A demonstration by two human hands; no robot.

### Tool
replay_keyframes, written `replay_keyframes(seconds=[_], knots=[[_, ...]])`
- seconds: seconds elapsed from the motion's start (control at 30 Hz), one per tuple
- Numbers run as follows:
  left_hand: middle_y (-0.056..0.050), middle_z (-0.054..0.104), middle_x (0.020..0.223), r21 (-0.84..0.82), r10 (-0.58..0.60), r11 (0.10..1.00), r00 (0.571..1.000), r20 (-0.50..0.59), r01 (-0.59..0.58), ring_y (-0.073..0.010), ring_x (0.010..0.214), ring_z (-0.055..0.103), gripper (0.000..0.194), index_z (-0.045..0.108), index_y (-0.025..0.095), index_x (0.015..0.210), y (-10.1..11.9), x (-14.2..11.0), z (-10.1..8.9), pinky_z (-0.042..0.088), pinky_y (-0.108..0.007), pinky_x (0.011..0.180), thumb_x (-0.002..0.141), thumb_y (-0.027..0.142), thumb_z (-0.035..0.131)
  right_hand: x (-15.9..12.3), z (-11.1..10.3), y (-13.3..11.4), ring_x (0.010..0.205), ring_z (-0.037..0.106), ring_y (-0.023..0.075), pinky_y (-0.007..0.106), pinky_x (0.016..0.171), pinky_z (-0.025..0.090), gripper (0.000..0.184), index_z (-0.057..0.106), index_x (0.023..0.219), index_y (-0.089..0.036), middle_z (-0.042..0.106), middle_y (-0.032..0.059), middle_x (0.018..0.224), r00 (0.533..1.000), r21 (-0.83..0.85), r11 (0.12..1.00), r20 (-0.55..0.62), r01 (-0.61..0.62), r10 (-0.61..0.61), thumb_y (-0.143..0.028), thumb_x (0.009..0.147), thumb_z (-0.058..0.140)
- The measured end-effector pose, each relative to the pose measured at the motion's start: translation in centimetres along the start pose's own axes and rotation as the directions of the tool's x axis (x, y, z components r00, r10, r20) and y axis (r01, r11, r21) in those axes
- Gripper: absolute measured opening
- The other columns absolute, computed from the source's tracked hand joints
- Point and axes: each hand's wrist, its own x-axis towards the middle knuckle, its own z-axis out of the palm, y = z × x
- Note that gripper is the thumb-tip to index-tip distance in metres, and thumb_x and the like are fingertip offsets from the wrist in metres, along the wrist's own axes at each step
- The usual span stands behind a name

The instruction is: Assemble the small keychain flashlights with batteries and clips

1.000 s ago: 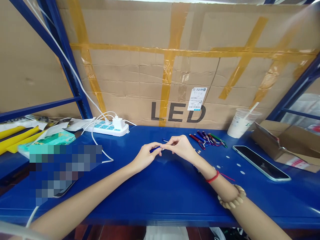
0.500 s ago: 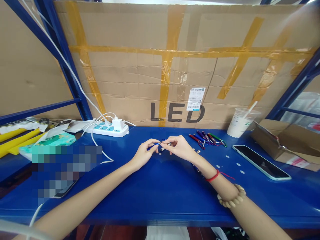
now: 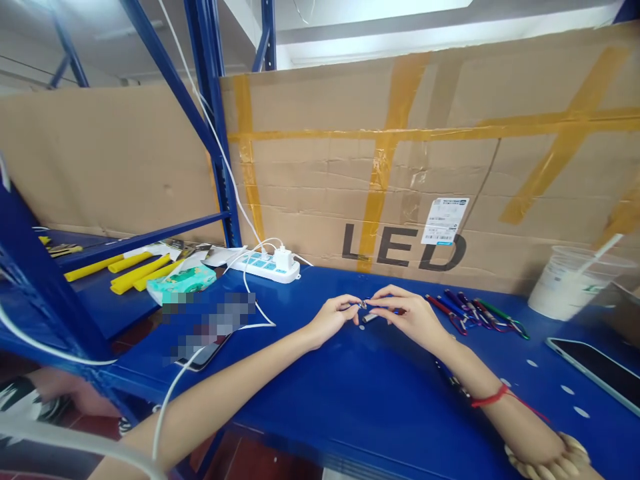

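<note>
My left hand (image 3: 333, 322) has its thumb and forefinger pinched on a small shiny metal piece (image 3: 363, 304), too small to name. From the other side, my right hand (image 3: 410, 317) brings its fingertips to the same piece, thumb and forefinger closed in around its edge. Beneath the right fingers a short silver cylinder (image 3: 369, 318) lies on the blue table (image 3: 320, 393). Several slim coloured metal tubes with carabiner clips (image 3: 467, 310) lie in a bunch to the right of that hand. Partly hidden behind my right forearm is a dark, thin object (image 3: 447, 375).
A white power strip (image 3: 265, 267) with cables stands at the back left, near a green packet (image 3: 185, 283) and yellow rolls (image 3: 140, 272). A phone (image 3: 597, 373) and a plastic cup (image 3: 563, 287) are on the right. Cardboard (image 3: 310, 180) walls the back.
My view has swung left and tilted up, so everything sits further right in the picture. Both hands stay together at the small metal piece, the right fingers slightly more spread.
</note>
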Motion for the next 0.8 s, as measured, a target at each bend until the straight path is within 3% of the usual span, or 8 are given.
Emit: replay_keyframes(seconds=[0.13, 0.37, 0.67, 0.8], knots=[[-0.001, 0.052, 0.064, 0.0, -0.001, 1.0, 0.999, 0.044, 0.001, -0.0088, 0.061, 0.044, 0.026, 0.057, 0.009, 0.1, 0.1, -0.1, -0.2, 0.028, -0.022, 0.06, 0.083, 0.025, 0.048, 0.1, 0.1, -0.2, 0.061, 0.039, -0.0124, -0.007, 0.056, 0.033, 0.059, 0.067, 0.104, -0.018, 0.044, 0.003, 0.101, 0.999, -0.053, 0.999, -0.034, -0.001, -0.001, -0.064, 0.093, 0.031], [0.0, 0.051, 0.063, -0.007, -0.049, 0.999, 0.987, 0.155, 0.05, -0.008, 0.059, 0.042, 0.023, 0.059, 0.009, 0.094, -0.2, -0.1, -0.2, 0.027, -0.022, 0.059, 0.082, 0.026, 0.048, 0.2, 0.0, -0.3, 0.066, 0.04, -0.0106, -0.007, 0.059, 0.036, 0.064, 0.07, 0.09, -0.014, 0.045, 0.0042, 0.096, 0.999, -0.025, 1.0, 0.032, 0.007, -0.006, -0.065, 0.092, 0.031], [0.0, 0.055, 0.064, 0.022, 0.017, 1.0, 0.991, 0.131, -0.02, -0.0078, 0.061, 0.044, 0.021, 0.052, 0.011, 0.083, 0.0, -0.7, 0.2, 0.028, -0.021, 0.06, 0.078, 0.031, 0.055, 0.4, -0.5, -0.6, 0.064, 0.041, -0.009, -0.005, 0.054, 0.037, 0.068, 0.068, 0.084, -0.005, 0.045, 0.0069, 0.092, 0.988, 0.154, 0.978, 0.096, -0.138, 0.125, -0.068, 0.085, 0.043], [-0.001, 0.055, 0.067, -0.028, 0.099, 0.995, 0.99, 0.098, -0.097, -0.0082, 0.063, 0.047, 0.027, 0.05, 0.012, 0.083, -0.1, -0.7, 0.6, 0.032, -0.021, 0.061, 0.078, 0.037, 0.056, 0.7, -0.7, -1.2, 0.062, 0.04, -0.0084, -0.004, 0.053, 0.037, 0.072, 0.064, 0.08, -0.001, 0.045, 0.0076, 0.09, 0.974, 0.231, 0.947, 0.065, -0.225, 0.216, -0.071, 0.077, 0.05]])
